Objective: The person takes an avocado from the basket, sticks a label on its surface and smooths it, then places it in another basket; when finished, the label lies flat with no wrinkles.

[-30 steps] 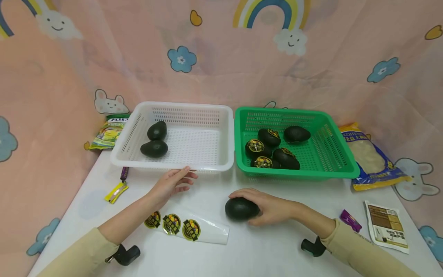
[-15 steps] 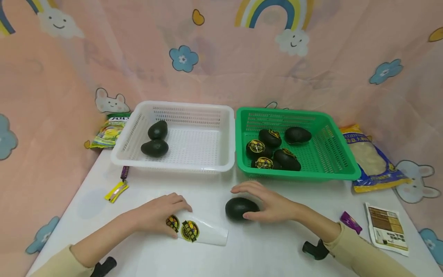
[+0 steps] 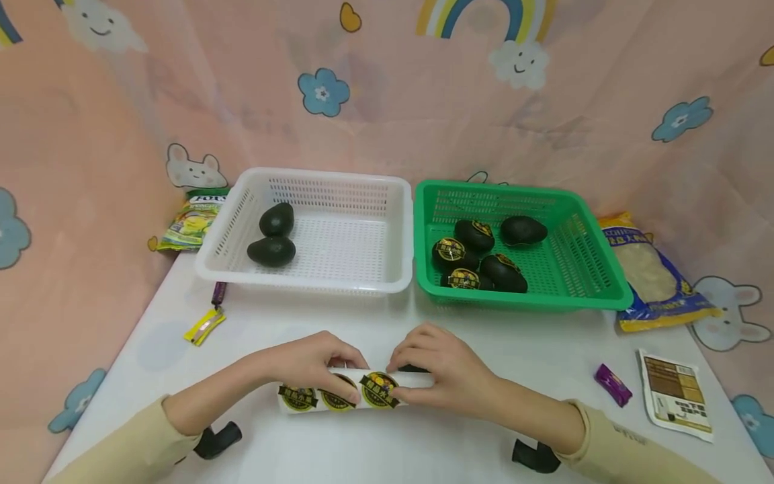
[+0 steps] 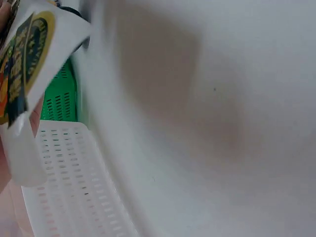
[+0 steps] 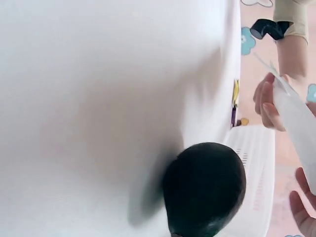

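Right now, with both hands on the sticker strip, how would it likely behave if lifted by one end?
The sticker strip looks thin and glossy, so it would probably droop or curl. Held between the left hand and right hand, it seems light, and its smooth backing may slip.

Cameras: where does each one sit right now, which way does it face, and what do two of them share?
Head: above, facing forward and down at the table; both hands hold the sticker strip.
Left wrist: low by the table, facing the white basket; strip close up.
Right wrist: low, facing the avocado; left hand shows.
Shared: the strip, in all three views.
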`<state>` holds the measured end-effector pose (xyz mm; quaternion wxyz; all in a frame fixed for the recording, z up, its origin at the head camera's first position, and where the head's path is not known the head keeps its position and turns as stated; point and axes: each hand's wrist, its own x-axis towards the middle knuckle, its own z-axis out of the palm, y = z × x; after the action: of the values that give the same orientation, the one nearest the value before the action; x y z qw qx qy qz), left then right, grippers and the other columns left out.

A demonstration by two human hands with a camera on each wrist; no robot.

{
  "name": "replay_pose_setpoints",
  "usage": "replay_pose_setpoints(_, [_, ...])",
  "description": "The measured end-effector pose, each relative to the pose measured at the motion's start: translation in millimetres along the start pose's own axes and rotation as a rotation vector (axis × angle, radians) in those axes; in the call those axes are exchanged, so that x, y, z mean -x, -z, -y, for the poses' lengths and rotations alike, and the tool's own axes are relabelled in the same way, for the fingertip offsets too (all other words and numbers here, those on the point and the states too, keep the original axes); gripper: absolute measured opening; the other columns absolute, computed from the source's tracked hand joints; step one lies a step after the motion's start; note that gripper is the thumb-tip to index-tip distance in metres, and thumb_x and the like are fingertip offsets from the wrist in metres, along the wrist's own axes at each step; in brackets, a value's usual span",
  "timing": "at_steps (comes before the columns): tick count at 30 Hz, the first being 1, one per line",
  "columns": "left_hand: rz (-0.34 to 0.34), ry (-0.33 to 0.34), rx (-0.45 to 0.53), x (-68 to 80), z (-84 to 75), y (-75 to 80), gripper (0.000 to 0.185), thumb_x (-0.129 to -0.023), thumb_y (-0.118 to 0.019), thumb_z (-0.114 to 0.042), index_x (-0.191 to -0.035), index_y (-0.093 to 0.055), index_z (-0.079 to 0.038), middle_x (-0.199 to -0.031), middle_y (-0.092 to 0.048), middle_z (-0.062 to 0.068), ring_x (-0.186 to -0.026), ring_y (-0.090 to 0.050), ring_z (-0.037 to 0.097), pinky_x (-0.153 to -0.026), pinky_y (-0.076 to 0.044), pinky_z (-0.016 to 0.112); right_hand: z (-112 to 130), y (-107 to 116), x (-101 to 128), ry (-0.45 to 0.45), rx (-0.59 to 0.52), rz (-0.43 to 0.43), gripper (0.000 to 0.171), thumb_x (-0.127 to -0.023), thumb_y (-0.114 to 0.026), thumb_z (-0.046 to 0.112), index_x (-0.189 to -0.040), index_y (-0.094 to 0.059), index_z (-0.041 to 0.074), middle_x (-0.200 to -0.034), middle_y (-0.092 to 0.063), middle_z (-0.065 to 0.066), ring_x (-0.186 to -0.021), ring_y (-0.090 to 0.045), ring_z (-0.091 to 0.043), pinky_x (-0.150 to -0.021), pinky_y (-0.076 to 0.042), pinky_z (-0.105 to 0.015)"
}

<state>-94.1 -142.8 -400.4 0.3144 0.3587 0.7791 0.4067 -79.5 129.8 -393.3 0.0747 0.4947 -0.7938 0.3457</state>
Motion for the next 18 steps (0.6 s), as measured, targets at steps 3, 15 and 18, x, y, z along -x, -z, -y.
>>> replay_pose_setpoints(3, [0.025,0.027,0.04,-2.1,-4.0,-0.6,0.021,-0.085,-0.076,-0.038,-0.102,-0.073,-0.027,-0.087,-0.07,-0.015,-0.071,-0.055,0.001,-0.067,-0.047,0.021,1.7,-0.9,2.1,0.004,-0.011,-0.03,0.014,-0.08,-0.082,0.024,-0.087,-0.071,0.025,-0.098,-0.063,0.016,-0.097,-0.051,-0.005,-0.086,-0.045,-0.022])
replay_pose_setpoints(15, [-0.062,0.001,-0.171,-6.5,5.1,-19.3,0.044,-0.086,-0.073,-0.046,-0.119,-0.067,-0.016,-0.113,-0.063,-0.013,-0.106,-0.057,0.006,-0.091,-0.048,0.029,-9.6,15.8,2.7,-0.319,-0.252,-0.003,0.015,-0.086,-0.076,0.015,-0.089,-0.066,0.026,-0.098,-0.068,0.01,-0.099,-0.056,-0.007,-0.085,-0.049,-0.035])
replay_pose_setpoints(18, [-0.251,-0.054,-0.13,-14.1,-3.1,-23.3,0.033,-0.087,-0.072,-0.045,-0.11,-0.07,-0.021,-0.107,-0.066,-0.011,-0.103,-0.06,0.011,-0.089,-0.049,0.033,-11.8,20.8,0.9,-0.383,-0.215,0.026,0.016,-0.085,-0.076,0.015,-0.087,-0.066,0.027,-0.098,-0.067,0.013,-0.099,-0.055,-0.007,-0.084,-0.049,-0.039])
